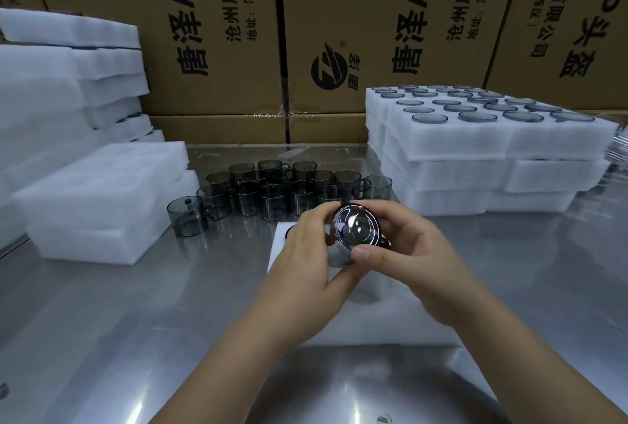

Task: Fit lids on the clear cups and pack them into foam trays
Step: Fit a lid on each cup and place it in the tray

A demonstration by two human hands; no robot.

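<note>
Both hands meet over the middle of the steel table (pixel 119 304). My left hand (pixel 306 260) and my right hand (pixel 407 247) grip one smoky clear cup with a shiny round lid (pixel 355 226) facing me. Fingers of both hands curl round its rim; the cup body is mostly hidden. Beneath the hands lies a white foam tray (pixel 390 318), largely covered by my arms. Behind them stands a cluster of several smoky clear cups (pixel 278 189) with handles, upright and without lids.
Stacked foam trays (pixel 475 152) at right hold several lidded cups in their top layer. More foam trays (pixel 95 206) are piled at left. Cardboard boxes (pixel 217 33) form a wall behind the table. A lone cup (pixel 187 216) stands beside the left foam.
</note>
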